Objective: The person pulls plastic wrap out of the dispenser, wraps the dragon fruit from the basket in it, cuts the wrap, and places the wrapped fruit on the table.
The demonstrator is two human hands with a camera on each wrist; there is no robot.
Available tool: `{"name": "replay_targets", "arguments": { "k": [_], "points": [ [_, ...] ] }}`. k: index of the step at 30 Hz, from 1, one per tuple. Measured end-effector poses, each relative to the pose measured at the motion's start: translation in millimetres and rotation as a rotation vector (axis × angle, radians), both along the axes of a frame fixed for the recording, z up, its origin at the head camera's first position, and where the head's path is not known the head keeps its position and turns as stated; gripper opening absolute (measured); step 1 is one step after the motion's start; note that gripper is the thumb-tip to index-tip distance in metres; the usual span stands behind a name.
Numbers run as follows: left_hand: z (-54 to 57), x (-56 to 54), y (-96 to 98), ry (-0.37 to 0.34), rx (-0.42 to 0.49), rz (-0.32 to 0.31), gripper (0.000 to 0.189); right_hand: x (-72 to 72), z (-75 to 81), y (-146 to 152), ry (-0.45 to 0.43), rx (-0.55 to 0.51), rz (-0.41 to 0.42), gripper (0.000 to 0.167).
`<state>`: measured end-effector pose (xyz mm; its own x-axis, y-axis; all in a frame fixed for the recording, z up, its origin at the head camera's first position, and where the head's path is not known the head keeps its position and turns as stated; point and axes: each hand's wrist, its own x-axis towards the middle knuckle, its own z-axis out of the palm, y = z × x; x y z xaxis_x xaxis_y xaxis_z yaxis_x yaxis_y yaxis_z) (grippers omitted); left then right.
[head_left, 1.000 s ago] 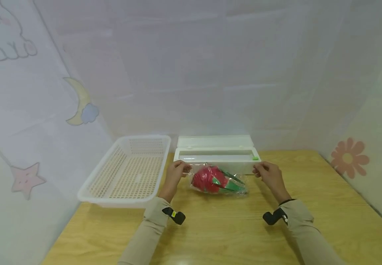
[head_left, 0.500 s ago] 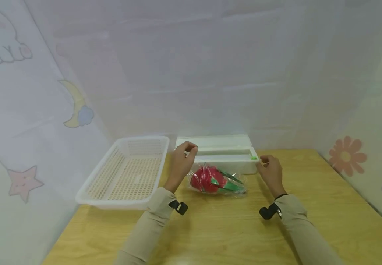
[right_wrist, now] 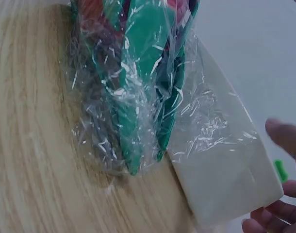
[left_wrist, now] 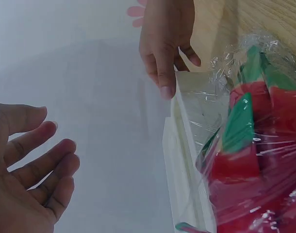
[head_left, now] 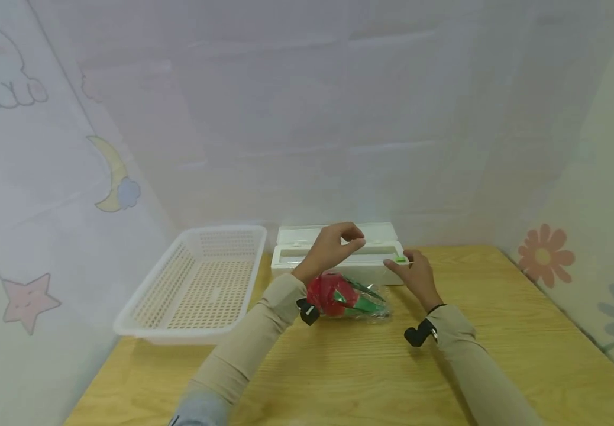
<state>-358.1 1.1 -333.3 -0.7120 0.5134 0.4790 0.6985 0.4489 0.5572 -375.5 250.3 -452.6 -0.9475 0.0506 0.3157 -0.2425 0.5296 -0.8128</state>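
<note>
A white cling film dispenser (head_left: 339,273) stands at the back of the table with its lid up; a green slide cutter (head_left: 400,258) sits at its right end. In front lies a red and green dragon fruit (head_left: 333,294), wrapped in crinkled clear film (right_wrist: 206,121). My left hand (head_left: 335,245) hovers over the dispenser, fingers loosely bent and holding nothing, as the left wrist view shows. At the dispenser's right end, beside the cutter, my right hand (head_left: 414,275) grips the corner, its thumb over the front edge and fingers round the end.
A white plastic basket (head_left: 179,334) with a perforated floor stands left of the dispenser. Behind the wooden table (head_left: 349,367) hangs a pale wall covering (head_left: 296,118) with cartoon prints.
My left hand has left the film at the fruit's left side and moved up and right over the dispenser. My right hand has shifted onto the dispenser's right end.
</note>
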Motion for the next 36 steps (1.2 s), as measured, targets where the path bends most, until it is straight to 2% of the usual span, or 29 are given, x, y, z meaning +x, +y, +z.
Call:
{"name": "replay_targets", "arguments": {
  "k": [6, 11, 16, 20, 23, 31, 34, 36],
  "points": [
    [-3.1, -13.9, 27.6, -0.009, -0.121, -0.048, 0.017, -4.1, -9.4, 6.7, 0.051, 0.027, 0.029, 0.059],
    [-4.0, -17.0, 46.1, -0.022, -0.224, -0.063, 0.015, -2.5, -16.0, 10.2, 0.084, 0.092, 0.074, 0.054],
    [-3.7, -20.7, 62.6, -0.016, -0.273, -0.061, 0.016, -6.3, -15.7, 4.8, 0.134, 0.117, 0.078, 0.065],
    [-5.7, -22.9, 76.6, 0.043, -0.358, -0.067, 0.018, -7.6, -15.8, 2.7, 0.163, 0.145, 0.038, 0.065],
    [-10.4, -25.1, 85.1, 0.09, -0.428, -0.036, 0.017, -7.1, -14.9, 3.6, 0.201, 0.185, 0.039, 0.057],
    [-30.6, -37.4, 103.9, 0.207, -0.639, 0.107, 0.015, -9.5, -18.9, 6.2, 0.284, 0.267, 0.024, 0.041],
    [-37.1, -45.8, 107.5, 0.216, -0.662, 0.146, 0.015, -11.3, -18.7, 5.0, 0.313, 0.248, 0.029, 0.041],
    [-41.8, -51.3, 108.8, 0.194, -0.661, 0.151, 0.015, -12.4, -19.1, 4.0, 0.319, 0.219, 0.044, 0.042]
  ]
}}
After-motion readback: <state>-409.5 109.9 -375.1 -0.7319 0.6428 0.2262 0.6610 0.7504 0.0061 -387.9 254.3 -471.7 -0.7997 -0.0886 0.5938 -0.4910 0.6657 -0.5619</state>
